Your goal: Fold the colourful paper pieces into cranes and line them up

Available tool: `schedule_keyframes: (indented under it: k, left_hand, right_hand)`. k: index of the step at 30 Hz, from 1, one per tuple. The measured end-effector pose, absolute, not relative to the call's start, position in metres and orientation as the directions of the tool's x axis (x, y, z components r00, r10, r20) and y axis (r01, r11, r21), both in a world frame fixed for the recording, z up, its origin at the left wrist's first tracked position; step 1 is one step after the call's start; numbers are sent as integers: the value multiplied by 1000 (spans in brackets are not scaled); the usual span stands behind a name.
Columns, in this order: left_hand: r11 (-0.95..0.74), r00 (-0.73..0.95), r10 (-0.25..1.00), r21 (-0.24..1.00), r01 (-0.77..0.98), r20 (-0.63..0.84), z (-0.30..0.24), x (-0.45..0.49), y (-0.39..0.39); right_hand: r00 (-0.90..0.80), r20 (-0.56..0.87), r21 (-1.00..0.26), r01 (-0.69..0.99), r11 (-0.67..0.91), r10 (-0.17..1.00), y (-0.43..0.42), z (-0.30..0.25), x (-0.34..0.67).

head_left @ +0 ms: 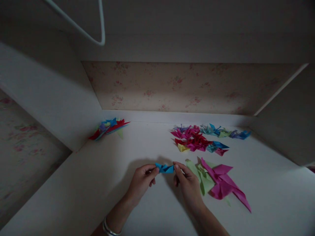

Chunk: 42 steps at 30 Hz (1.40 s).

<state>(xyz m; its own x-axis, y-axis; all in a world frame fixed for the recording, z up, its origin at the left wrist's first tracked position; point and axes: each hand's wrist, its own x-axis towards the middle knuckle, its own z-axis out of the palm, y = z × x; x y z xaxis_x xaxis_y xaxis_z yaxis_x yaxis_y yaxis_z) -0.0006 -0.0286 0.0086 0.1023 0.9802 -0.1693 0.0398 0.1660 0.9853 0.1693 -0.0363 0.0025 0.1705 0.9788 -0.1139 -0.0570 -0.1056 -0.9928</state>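
A small folded blue paper piece (164,168) is held between my two hands just above the white desk (98,183). My left hand (142,181) pinches its left end with thumb and forefinger. My right hand (186,182) pinches its right end the same way. Just right of my right hand lie partly folded green sheets (203,180) and magenta sheets (225,185) on the desk.
A cluster of finished folded paper figures (200,139) in pink, red, blue and purple lies at the back right. A stack of coloured flat papers (109,127) sits at the back left by the side panel. Flowered wallpaper (177,87) backs the desk.
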Motion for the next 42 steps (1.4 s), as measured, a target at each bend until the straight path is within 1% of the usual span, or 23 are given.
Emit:
schedule_keyframes:
  k: [8,22,28,36,42]
  left_hand:
    - [173,55,983,984,39,-175,9,0,-29]
    - [200,91,975,980,19,-201,12,2,-29]
    - [189,105,976,982,17,-190,9,1,-29]
    - [176,83,981,984,13,-176,11,2,-30]
    - [149,58,987,989,18,-150,8,1,-29]
  right_hand:
    - [157,-115,-993,-50,-108,981,-36,0,170]
    - [155,-122,-992,-12,-122,980,-37,3,171]
    - [161,-114,-992,-62,-106,980,-36,1,169]
    - [169,-116,-993,-37,-112,979,-37,2,170]
    - [155,-138,-989,-67,-129,978,-36,1,170]
